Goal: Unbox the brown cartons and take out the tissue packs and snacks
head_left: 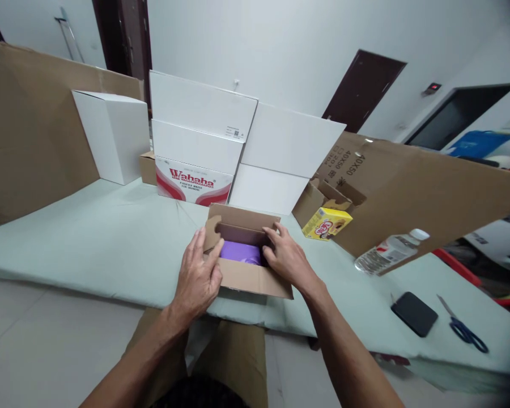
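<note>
Your left hand [199, 276] and right hand [287, 255] curl part-open at opposite ends of the carton [244, 233]; firm hold cannot be told; purple item [239, 251] inside carton; apparent step, handling flaps [255, 277]; next calls for clear fingers

Reaching In From Both Sides

The left forearm [140, 357] and right forearm [344, 340], both bare, are slanting forward and inward. The left hand [198, 277] is pointing its fingers ahead, its back facing up. The right hand [289, 256] is bending its fingers inward, thumb sitting apart. The legs [233, 360] are showing between the forearms.
</note>
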`<control>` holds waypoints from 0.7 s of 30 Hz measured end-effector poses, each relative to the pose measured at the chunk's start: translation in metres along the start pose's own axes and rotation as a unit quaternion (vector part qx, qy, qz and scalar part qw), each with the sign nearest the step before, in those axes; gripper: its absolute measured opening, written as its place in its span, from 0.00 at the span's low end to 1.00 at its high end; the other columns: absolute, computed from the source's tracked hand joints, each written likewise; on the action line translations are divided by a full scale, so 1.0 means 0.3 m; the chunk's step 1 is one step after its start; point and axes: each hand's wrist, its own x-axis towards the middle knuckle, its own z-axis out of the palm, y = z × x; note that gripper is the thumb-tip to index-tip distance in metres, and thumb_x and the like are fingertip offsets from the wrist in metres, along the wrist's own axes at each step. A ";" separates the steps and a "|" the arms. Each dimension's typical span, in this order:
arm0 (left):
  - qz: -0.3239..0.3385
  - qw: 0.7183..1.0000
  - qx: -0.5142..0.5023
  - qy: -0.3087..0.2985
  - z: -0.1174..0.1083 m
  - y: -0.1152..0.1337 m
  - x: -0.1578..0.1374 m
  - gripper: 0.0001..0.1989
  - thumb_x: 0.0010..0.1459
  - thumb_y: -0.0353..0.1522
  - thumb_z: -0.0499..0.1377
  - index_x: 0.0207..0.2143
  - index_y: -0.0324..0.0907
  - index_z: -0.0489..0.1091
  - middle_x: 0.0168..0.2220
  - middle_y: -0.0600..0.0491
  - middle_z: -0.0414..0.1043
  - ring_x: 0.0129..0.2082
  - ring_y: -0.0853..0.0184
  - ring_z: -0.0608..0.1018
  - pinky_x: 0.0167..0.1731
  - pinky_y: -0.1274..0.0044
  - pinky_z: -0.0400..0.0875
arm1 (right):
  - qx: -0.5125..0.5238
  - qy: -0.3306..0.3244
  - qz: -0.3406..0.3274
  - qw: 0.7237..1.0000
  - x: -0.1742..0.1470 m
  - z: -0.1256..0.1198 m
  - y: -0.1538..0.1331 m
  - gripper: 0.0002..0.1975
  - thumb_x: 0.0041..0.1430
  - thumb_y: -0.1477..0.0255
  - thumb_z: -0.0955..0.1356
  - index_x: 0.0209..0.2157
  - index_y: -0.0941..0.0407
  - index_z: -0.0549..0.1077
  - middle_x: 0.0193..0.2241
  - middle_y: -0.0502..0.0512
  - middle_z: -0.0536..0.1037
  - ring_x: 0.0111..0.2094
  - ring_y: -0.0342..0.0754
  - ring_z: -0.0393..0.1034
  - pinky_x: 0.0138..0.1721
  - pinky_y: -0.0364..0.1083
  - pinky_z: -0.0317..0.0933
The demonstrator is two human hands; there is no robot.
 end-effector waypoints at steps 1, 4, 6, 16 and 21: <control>-0.028 0.999 -0.018 0.005 0.001 -0.005 -0.005 0.34 0.61 0.25 0.56 0.70 0.48 0.62 0.76 0.43 0.50 0.75 0.47 0.56 0.70 0.49 0.54 | 0.035 0.015 0.009 0.999 -0.004 -0.011 0.019 0.26 0.63 0.71 0.64 0.62 0.54 0.73 0.66 0.64 0.69 0.55 0.57 0.75 0.57 0.54 0.68; -0.120 0.990 -0.074 0.021 -0.005 -0.027 -0.015 0.40 0.63 0.31 0.57 0.75 0.43 0.50 0.74 0.38 0.54 0.75 0.49 0.57 0.71 0.53 0.53 | 0.119 0.048 0.048 0.991 -0.025 -0.042 0.103 0.27 0.63 0.70 0.62 0.63 0.54 0.72 0.59 0.60 0.77 0.47 0.53 0.79 0.54 0.53 0.71; -0.170 0.979 -0.107 0.026 -0.012 -0.043 -0.020 0.43 0.61 0.34 0.60 0.75 0.40 0.48 0.73 0.36 0.55 0.75 0.48 0.57 0.71 0.55 0.55 | 0.131 0.058 0.076 0.987 -0.047 -0.049 0.165 0.27 0.64 0.68 0.62 0.62 0.55 0.73 0.56 0.60 0.80 0.46 0.54 0.79 0.53 0.53 0.71; -0.258 0.954 -0.150 0.013 -0.010 -0.062 -0.037 0.46 0.60 0.44 0.63 0.73 0.36 0.50 0.74 0.32 0.53 0.72 0.42 0.62 0.69 0.53 0.58 | 0.016 0.009 0.071 0.997 -0.125 0.034 0.207 0.22 0.71 0.70 0.58 0.56 0.53 0.78 0.54 0.59 0.81 0.53 0.55 0.76 0.51 0.51 0.70; -0.287 0.948 -0.132 -0.032 -0.043 -0.049 -0.020 0.46 0.60 0.44 0.62 0.74 0.36 0.50 0.73 0.32 0.56 0.70 0.42 0.65 0.68 0.53 0.61 | -0.099 0.028 0.023 0.994 -0.109 -0.006 0.150 0.17 0.69 0.75 0.62 0.48 0.55 0.82 0.58 0.65 0.78 0.58 0.61 0.71 0.54 0.57 0.66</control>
